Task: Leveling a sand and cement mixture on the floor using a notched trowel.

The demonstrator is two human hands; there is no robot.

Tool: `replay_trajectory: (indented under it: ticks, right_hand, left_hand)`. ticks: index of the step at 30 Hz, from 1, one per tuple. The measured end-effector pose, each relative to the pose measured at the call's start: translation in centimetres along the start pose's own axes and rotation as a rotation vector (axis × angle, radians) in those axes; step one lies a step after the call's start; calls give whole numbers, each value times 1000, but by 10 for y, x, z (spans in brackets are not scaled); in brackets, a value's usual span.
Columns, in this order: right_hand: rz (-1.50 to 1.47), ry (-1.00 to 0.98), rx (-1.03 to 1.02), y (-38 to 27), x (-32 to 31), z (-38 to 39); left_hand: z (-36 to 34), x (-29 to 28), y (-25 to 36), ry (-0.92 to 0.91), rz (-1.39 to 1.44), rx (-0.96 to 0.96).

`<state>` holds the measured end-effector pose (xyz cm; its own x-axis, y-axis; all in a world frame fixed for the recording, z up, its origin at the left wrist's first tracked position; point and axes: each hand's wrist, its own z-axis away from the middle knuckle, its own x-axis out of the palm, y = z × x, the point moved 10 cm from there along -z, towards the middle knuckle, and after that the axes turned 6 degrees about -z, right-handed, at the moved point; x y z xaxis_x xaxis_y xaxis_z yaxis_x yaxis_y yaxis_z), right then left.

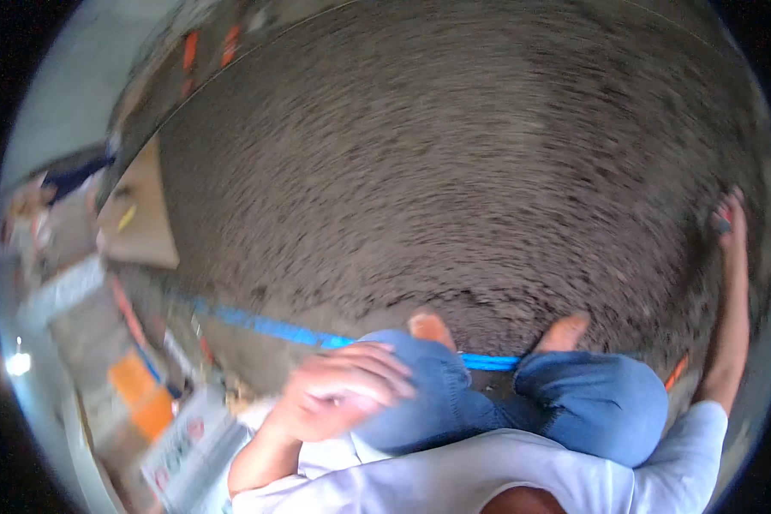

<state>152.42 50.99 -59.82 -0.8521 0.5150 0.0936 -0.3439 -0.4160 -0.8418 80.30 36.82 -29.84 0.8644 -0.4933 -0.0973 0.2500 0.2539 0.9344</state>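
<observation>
My left hand point(344, 390) hovers over my left knee, its fingers curled in and smeared by motion. Whether anything is inside it is hidden. Far out at the right rim, my right hand point(730, 216) is closed around something small and dark with a reddish patch, too blurred to name. That hand is over the right side of a wide bed of rough brown soil point(454, 171). Both my bare feet are at the near edge of the soil, below my jeans-clad knees.
A bright blue pipe or strip point(295, 329) runs along the near edge, passing by my feet. At left stand a tan board point(146, 214), an orange item point(141, 394) and a white printed box point(188, 441). Orange pieces point(190, 51) show at the far left; another point(677, 372) is by my right knee.
</observation>
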Motion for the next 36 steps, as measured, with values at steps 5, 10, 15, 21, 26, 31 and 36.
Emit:
replay_trajectory:
  ticks: [5,10,15,21,26,31,36]
  right_hand:
    - [47,-115,151,-12,-49,-109]
    - [4,-59,112,17,-57,-73]
    - [301,-25,189,42,-26,47]
    - [820,59,301,51,145,302]
    - [907,-258,430,82,248,406]
    - [1145,-365,652,90,270,473]
    - [1304,-207,417,20,238,502]
  left_hand:
    - [37,18,20,30,-605,48]
    - [56,43,50,-145,-561,133]
    - [83,70,58,-295,-395,77]
    - [151,100,45,-285,-386,-44]
    - [213,141,27,-352,-362,-87]
    - [244,147,20,-306,-398,-125]
    - [258,157,20,-283,-435,-137]
